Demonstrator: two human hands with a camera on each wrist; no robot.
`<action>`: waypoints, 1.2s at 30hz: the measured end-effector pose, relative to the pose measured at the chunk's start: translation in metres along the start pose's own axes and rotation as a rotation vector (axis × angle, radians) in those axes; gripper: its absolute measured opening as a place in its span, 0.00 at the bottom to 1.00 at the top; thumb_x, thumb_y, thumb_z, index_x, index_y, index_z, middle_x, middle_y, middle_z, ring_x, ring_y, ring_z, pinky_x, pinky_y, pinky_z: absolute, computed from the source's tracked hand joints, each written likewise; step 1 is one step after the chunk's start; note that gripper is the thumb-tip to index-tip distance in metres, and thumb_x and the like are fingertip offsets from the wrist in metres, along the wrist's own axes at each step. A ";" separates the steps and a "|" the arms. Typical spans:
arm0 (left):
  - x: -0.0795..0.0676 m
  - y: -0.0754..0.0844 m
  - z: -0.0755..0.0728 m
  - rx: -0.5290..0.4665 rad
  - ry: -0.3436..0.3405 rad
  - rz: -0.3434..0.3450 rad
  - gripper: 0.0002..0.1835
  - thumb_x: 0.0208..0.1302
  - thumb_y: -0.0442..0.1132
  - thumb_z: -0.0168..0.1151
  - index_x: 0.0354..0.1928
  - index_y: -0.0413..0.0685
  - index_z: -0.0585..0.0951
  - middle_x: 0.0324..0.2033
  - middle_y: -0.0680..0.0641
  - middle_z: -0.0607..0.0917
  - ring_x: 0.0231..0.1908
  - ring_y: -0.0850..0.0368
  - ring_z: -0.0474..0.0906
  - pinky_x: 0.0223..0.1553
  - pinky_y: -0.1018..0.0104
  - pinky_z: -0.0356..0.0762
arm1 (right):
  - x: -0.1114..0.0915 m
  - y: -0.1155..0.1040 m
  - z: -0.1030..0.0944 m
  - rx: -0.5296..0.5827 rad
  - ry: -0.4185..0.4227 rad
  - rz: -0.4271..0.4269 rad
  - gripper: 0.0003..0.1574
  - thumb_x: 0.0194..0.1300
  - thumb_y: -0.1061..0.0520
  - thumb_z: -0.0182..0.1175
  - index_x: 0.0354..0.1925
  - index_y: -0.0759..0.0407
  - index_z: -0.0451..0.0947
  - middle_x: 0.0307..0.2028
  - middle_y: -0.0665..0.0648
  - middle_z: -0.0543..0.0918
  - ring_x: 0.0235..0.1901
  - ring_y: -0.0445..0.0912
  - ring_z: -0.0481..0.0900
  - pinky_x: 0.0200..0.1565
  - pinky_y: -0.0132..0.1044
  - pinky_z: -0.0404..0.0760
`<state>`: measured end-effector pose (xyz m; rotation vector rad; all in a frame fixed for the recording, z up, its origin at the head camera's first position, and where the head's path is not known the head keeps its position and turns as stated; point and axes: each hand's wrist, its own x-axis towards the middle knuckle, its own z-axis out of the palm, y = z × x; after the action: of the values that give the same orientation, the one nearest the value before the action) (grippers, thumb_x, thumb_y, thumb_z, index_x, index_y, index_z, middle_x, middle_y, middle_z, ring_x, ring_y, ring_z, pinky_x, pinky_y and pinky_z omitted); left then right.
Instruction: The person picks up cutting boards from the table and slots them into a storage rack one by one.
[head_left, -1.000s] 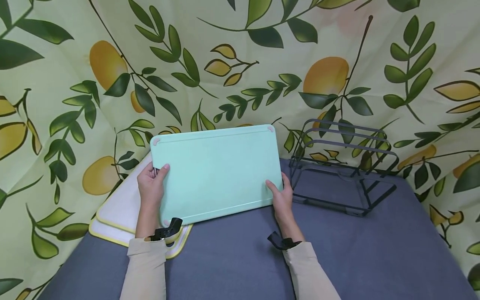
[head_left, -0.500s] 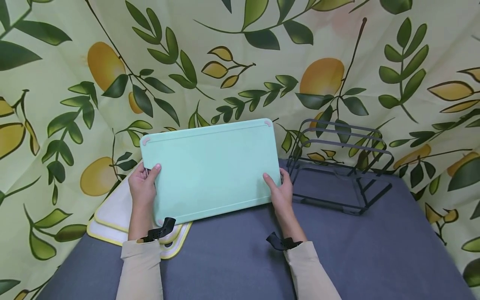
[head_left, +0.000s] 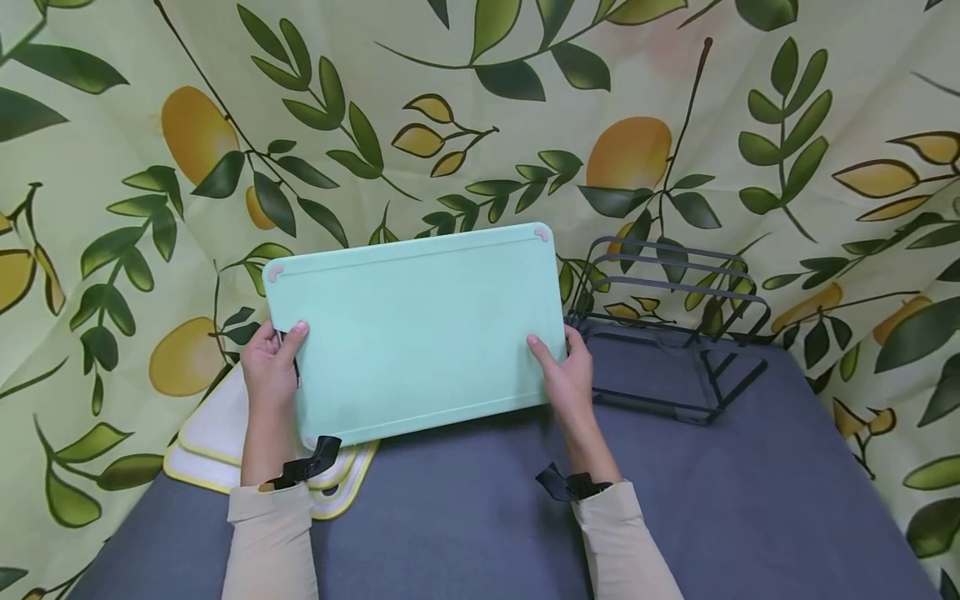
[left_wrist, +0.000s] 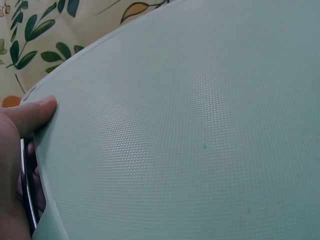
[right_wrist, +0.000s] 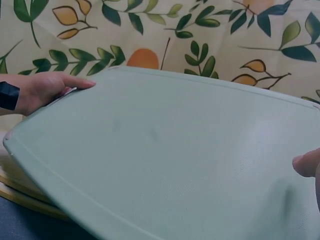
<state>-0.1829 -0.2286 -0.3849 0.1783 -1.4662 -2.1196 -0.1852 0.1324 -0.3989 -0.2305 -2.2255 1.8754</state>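
Note:
A mint-green cutting board [head_left: 420, 333] with pink corner pads is held up, tilted toward the head camera, its right end higher than its left. My left hand [head_left: 272, 367] grips its left edge, thumb on the face and fingers behind. At the opposite edge my right hand [head_left: 567, 375] holds it the same way, thumb flat on the front. The left wrist view shows the textured face of the board [left_wrist: 175, 140] close up, with a dark metal-edged slot by the left fingers. In the right wrist view only the tip of the right thumb [right_wrist: 306, 163] shows.
White boards with yellow rims [head_left: 206, 433] lie stacked at the left, partly hidden behind the left arm and the green board. A black wire rack [head_left: 675, 333] with several upright loops stands at the right. Behind hangs a leaf-and-fruit patterned cloth [head_left: 510, 125]; a grey-blue cloth covers the table [head_left: 465, 517].
The cutting board has risen a little and come nearer the head camera, its left end shifting left. Both hands keep their grip. The whole scene has drifted slightly left in the head view.

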 end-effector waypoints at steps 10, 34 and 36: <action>-0.003 0.011 -0.013 0.086 -0.026 -0.073 0.10 0.68 0.33 0.65 0.49 0.51 0.82 0.33 0.59 0.89 0.32 0.68 0.84 0.35 0.79 0.82 | -0.004 -0.012 0.009 0.050 0.132 -0.049 0.27 0.70 0.47 0.65 0.61 0.58 0.77 0.52 0.61 0.84 0.43 0.48 0.81 0.41 0.33 0.80; -0.018 0.011 0.030 0.020 -0.172 -0.067 0.23 0.71 0.30 0.59 0.66 0.41 0.71 0.47 0.57 0.88 0.45 0.65 0.85 0.44 0.75 0.84 | -0.014 -0.033 -0.038 0.116 0.262 0.009 0.28 0.68 0.46 0.66 0.60 0.60 0.80 0.44 0.53 0.81 0.37 0.39 0.81 0.36 0.26 0.82; -0.018 0.011 0.033 -0.012 -0.168 -0.107 0.21 0.69 0.28 0.61 0.62 0.41 0.73 0.43 0.56 0.89 0.42 0.65 0.87 0.43 0.74 0.85 | -0.014 -0.032 -0.042 0.105 0.258 0.017 0.29 0.69 0.44 0.65 0.61 0.59 0.80 0.44 0.53 0.80 0.37 0.39 0.80 0.36 0.26 0.82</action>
<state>-0.1769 -0.1947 -0.3654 0.0771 -1.5698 -2.2758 -0.1594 0.1632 -0.3611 -0.4465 -1.9556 1.8467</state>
